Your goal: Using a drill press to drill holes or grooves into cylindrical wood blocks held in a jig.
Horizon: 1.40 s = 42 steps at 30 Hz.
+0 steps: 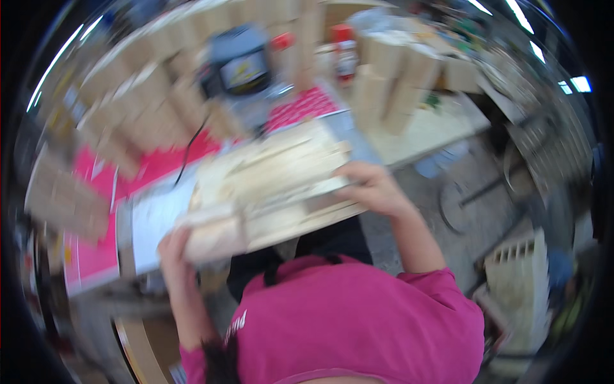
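A pale wooden piece (268, 163) with long ridges lies across the near edge of the table in front of me, blurred by motion. At its near left corner, my left hand (174, 248) is closed around the end of a smooth wooden block (214, 232). My right hand (374, 187) is closed at the right end of the wooden piece, thumb and fingers pinched on its edge. A thin greyish strip (323, 187) runs along the wood up to these fingers; blur hides whether it is a separate thing.
Stacked wooden blocks (147, 105) line the table's far left, and more blocks (390, 77) stand at the right. A dark grey container (240, 61) and a red-capped bottle (344, 57) are behind the wood. A cardboard box (150, 345) sits low left; a pale plastic crate (519, 288) is right.
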Motion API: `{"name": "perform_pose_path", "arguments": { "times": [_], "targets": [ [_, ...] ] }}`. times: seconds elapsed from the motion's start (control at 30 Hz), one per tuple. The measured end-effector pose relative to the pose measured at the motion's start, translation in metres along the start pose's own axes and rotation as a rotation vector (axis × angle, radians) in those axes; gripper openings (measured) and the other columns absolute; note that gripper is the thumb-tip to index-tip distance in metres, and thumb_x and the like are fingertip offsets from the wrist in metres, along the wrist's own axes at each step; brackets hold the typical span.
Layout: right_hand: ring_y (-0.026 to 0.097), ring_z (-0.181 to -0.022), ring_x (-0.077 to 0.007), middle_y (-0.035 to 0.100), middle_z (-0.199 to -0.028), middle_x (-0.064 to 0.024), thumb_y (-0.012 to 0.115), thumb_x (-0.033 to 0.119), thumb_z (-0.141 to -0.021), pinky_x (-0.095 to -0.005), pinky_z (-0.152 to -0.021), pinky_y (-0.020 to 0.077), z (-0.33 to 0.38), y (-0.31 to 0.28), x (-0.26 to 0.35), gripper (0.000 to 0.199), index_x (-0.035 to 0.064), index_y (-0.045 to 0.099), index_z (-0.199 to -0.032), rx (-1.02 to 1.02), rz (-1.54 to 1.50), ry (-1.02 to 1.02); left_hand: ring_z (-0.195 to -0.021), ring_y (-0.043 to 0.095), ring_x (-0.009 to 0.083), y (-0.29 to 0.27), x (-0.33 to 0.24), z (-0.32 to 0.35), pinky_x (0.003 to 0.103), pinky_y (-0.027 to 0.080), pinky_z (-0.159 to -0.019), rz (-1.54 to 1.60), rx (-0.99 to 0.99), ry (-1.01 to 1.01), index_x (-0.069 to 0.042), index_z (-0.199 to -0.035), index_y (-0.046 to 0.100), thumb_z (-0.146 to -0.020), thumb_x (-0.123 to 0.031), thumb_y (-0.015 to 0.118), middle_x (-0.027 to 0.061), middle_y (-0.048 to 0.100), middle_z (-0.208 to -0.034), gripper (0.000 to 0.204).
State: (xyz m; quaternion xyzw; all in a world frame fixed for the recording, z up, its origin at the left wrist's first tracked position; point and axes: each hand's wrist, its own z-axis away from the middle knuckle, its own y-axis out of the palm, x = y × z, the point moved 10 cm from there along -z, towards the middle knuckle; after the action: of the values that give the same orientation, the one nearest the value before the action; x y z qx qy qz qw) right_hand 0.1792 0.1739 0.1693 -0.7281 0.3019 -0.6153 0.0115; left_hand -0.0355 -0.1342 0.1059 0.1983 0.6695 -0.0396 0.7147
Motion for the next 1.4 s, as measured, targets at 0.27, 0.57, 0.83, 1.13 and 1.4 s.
{"name": "perform_pose_path", "arguments": {
  "times": [0.27,0.57,0.83,1.13,1.4],
  "targets": [
    [0.050,-0.081,-0.0067,0.057,-0.089,0.0012,0.067,0.008,-0.077,-0.0195,-0.070,0.0385,-0.018,-0.002,-0.051,0.021,0.0021,0.062,-0.096,-0.014,-0.402,0.073,-0.060,0.054,0.0083,0.042,0.009,-0.003,0.022,0.041,-0.056,0.011,0.028,-0.130,0.005,-0.075,0.063,-0.078,-0.024,0.066,0.0066,0.062,-0.070,0.029],
    [0.049,-0.080,-0.0068,0.056,-0.088,0.0008,0.067,0.010,-0.078,-0.0192,-0.068,0.0375,-0.021,-0.001,-0.064,0.020,0.0017,0.061,-0.095,0.034,-0.432,0.087,-0.056,0.054,0.0076,0.050,0.028,-0.011,0.021,0.040,-0.053,0.050,0.088,-0.102,0.002,-0.070,0.063,-0.079,-0.024,0.066,0.0070,0.062,-0.068,0.028],
    [0.047,-0.077,-0.0073,0.054,-0.087,0.0005,0.070,0.016,-0.076,-0.0200,-0.067,0.0357,-0.016,-0.010,-0.067,0.027,0.0012,0.060,-0.096,-0.026,-0.321,0.062,-0.055,0.054,0.0085,0.056,0.042,-0.020,0.021,0.041,-0.052,0.016,0.032,-0.188,0.001,-0.067,0.062,-0.078,-0.024,0.067,0.0083,0.062,-0.066,0.028],
    [0.051,-0.085,-0.0104,0.057,-0.088,-0.0016,0.067,0.008,-0.075,-0.0227,-0.077,0.0382,-0.026,-0.007,-0.076,0.020,0.0010,0.061,-0.093,0.027,-0.360,0.097,-0.046,0.042,0.0044,0.073,0.053,-0.022,0.019,0.029,-0.042,0.083,0.060,-0.253,-0.002,-0.063,0.059,-0.077,-0.027,0.068,0.0005,0.053,-0.057,0.030],
    [0.050,-0.084,-0.0092,0.056,-0.087,-0.0006,0.066,0.006,-0.075,-0.0223,-0.077,0.0385,-0.039,0.029,-0.097,0.018,0.0020,0.060,-0.092,0.032,-0.430,0.172,-0.083,0.057,0.0113,0.114,0.075,-0.012,0.024,0.046,-0.072,-0.197,0.421,-0.268,0.006,-0.104,0.055,-0.076,-0.024,0.070,0.0086,0.062,-0.091,0.043]
  ]
}}
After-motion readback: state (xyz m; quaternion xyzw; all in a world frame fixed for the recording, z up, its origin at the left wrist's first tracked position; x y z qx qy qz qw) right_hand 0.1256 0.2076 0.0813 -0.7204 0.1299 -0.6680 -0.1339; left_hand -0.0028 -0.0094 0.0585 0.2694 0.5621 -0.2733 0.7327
